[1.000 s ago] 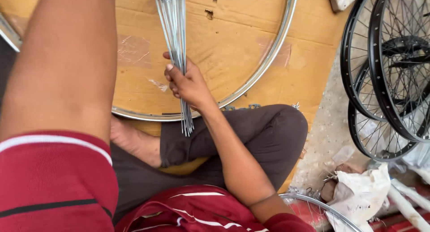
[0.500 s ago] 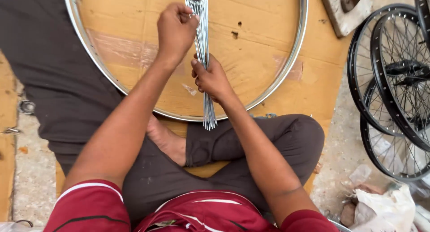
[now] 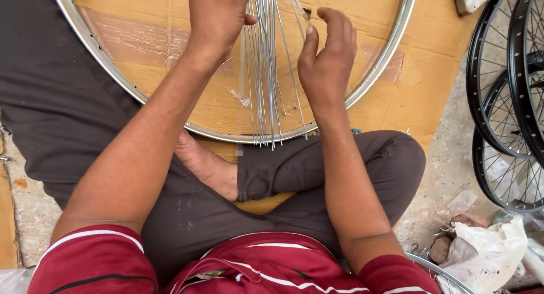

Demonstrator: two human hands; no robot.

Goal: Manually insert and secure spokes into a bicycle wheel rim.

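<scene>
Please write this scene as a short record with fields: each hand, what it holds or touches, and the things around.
left hand: closed around the top of the spoke bundle
right hand: fingers open, at the fanned spokes
spokes: thin, silver, hanging over the rim
rim: shiny metal, lying on cardboard
black wheels: spoked, at the right
white bag: lower right, on the ground

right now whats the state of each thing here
left hand: closed in a grip on the spokes' upper part
right hand: open, fingers spread beside the spokes
spokes: fanned out, hanging over the rim
rim: flat on cardboard
black wheels: spoked, standing at the right
</scene>
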